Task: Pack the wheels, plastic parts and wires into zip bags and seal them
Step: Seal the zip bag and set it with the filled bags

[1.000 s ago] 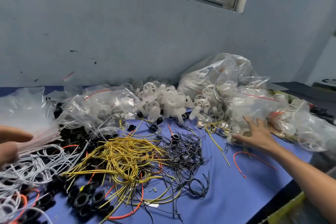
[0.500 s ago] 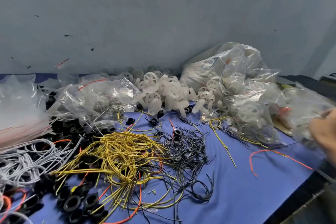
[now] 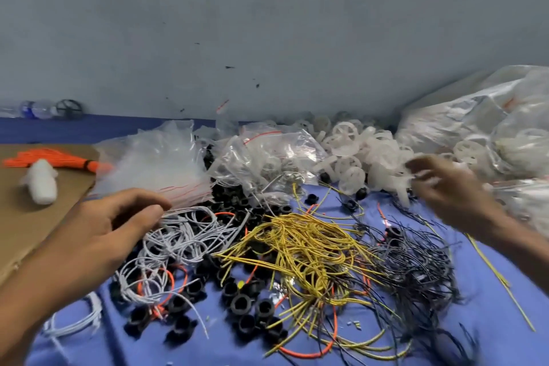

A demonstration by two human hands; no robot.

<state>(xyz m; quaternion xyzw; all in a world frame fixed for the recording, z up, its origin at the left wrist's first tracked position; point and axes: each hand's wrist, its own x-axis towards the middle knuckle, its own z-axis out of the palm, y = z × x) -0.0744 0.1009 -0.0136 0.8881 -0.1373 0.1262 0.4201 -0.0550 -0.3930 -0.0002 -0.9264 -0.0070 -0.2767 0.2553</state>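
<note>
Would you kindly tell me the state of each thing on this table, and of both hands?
white wires, loose, tangled
white wheels, loose heap, unbagged
yellow wires, loose, tangled
black wires, loose, tangled
black plastic parts, loose, scattered
empty zip bags, stacked flat
orange wire bundle, tied, on cardboard
left hand, loosely curled above white wires, holding nothing visible
right hand, blurred over white wheels; grip unclear

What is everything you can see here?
yellow wires: one tangle, yellow, centre
dark wires: one tangle, black, right of yellow
white wires: one tangle, pale grey, left of centre
black plastic parts: many, black, front centre
wheels: loose heap, translucent white, back centre
zip bags: one stack, clear, back left
filled bags: several, clear, back centre, right
cardboard: one, brown, far left
orange bundle: one, orange, on cardboard
bottle: one, clear, far back left
left hand: one, above white wires
right hand: one, blurred, near wheels
</note>
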